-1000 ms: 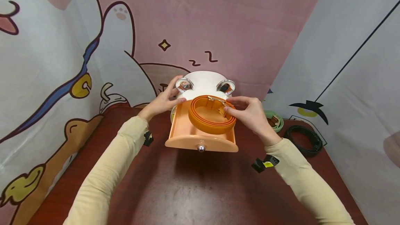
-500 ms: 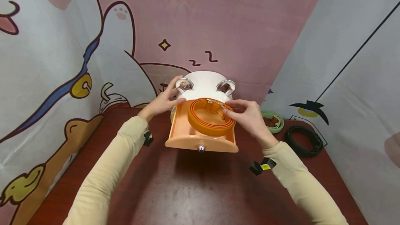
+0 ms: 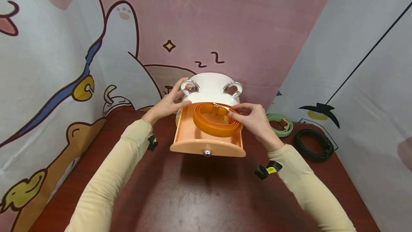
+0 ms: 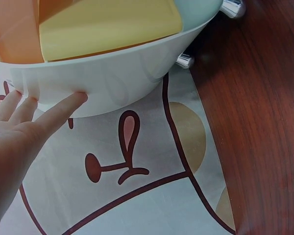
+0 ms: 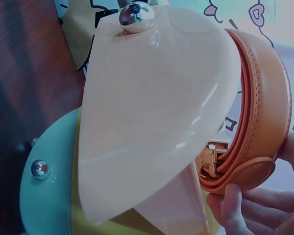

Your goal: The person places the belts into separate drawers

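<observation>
My right hand (image 3: 255, 121) pinches a coiled orange belt (image 3: 214, 129) with a metal buckle, thumb and fingers at its right side. The coil overlaps the pulled-out peach drawer (image 3: 207, 146) in the head view; the right wrist view shows the belt (image 5: 264, 93) standing above the drawer's front panel (image 5: 157, 107). That drawer is the top one of a small white cabinet (image 3: 210, 85) with two shiny round ears. My left hand (image 3: 165, 107) rests on the cabinet's left side, its fingertips against the white wall (image 4: 112, 81) in the left wrist view.
Right of the cabinet, a coiled green belt (image 3: 286, 133) and a coiled black belt (image 3: 299, 149) lie on the dark red table (image 3: 206, 203). Below the peach drawer are yellow (image 4: 112, 32) and mint green (image 5: 49, 200) drawers. A printed cartoon cloth (image 3: 241, 28) hangs close behind.
My right hand has shifted slightly left with the orange belt, exposing more of the green belt. The coil has tilted flatter over the drawer. My left hand and the cabinet stay put.
</observation>
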`<state>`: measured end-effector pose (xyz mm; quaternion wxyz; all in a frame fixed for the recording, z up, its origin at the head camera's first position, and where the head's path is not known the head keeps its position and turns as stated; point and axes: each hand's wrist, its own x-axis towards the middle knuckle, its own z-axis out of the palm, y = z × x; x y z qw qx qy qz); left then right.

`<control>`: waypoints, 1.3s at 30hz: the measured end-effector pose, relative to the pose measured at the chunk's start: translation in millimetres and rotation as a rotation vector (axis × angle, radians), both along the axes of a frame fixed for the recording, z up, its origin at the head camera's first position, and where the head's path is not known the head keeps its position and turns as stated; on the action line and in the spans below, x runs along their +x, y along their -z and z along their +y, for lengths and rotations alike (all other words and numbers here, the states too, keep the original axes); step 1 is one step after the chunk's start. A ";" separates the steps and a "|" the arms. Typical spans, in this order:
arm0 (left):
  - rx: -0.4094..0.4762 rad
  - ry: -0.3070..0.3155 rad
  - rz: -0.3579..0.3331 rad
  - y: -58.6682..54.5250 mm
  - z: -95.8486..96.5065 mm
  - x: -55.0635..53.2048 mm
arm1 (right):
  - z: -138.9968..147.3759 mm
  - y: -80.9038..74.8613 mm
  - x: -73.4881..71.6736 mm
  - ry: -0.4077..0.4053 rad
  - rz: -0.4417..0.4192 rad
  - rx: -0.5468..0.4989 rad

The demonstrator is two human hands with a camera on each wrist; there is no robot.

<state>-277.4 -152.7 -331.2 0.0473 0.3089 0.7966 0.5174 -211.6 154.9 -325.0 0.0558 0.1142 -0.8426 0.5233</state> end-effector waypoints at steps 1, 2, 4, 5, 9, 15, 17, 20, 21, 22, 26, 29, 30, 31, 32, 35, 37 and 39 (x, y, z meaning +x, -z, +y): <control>0.000 -0.001 -0.001 -0.1 0.1 -0.2 | 0.0 0.3 -0.5 0.004 -0.001 0.001; 0.001 -0.001 -0.003 -0.3 0.2 -0.3 | 0.0 0.6 -0.7 0.010 -0.004 0.003; -0.002 -0.002 0.002 -1.3 0.3 0.0 | -0.5 0.6 -0.8 0.023 -0.004 0.009; -0.004 -0.003 0.007 -2.1 0.3 0.4 | -1.0 0.7 -0.8 0.030 0.000 0.015; -0.005 -0.001 0.004 -7.3 2.0 4.4 | -3.9 1.8 0.5 0.059 0.034 0.053; -0.009 -0.001 -0.003 -7.8 3.5 4.5 | -10.0 7.2 3.6 0.106 0.127 0.113; -0.010 -0.001 -0.002 -7.6 3.7 4.2 | -12.3 9.2 4.0 0.122 0.154 0.136; -0.007 -0.002 -0.001 -7.2 3.9 3.7 | -15.1 12.0 4.0 0.149 0.197 0.180; -0.007 -0.002 0.000 -7.1 4.1 3.6 | -16.1 12.9 3.8 0.158 0.213 0.191; -0.007 -0.002 0.001 -7.1 4.1 3.5 | -17.0 13.7 3.6 0.166 0.229 0.201; -0.009 -0.002 0.005 -7.3 4.4 4.0 | -20.4 16.1 3.6 0.177 0.297 0.237; -0.005 0.001 0.008 -7.6 4.6 4.7 | -22.7 17.6 3.3 0.178 0.335 0.273; -0.006 0.001 0.008 -7.6 4.5 4.9 | -23.3 17.9 3.2 0.179 0.342 0.284; -0.005 0.003 0.008 -7.7 4.6 5.0 | -23.9 18.1 3.0 0.182 0.348 0.292; -0.004 0.004 0.006 -7.6 4.6 5.2 | -24.5 18.5 3.0 0.185 0.352 0.300; -0.005 0.005 -0.005 -7.2 4.2 5.7 | -25.6 19.6 2.6 0.193 0.361 0.315; -0.005 0.004 -0.009 -6.8 3.8 5.7 | -26.2 20.4 2.0 0.194 0.366 0.322; -0.005 0.001 -0.012 -6.0 3.3 5.2 | -26.7 21.4 1.1 0.196 0.371 0.332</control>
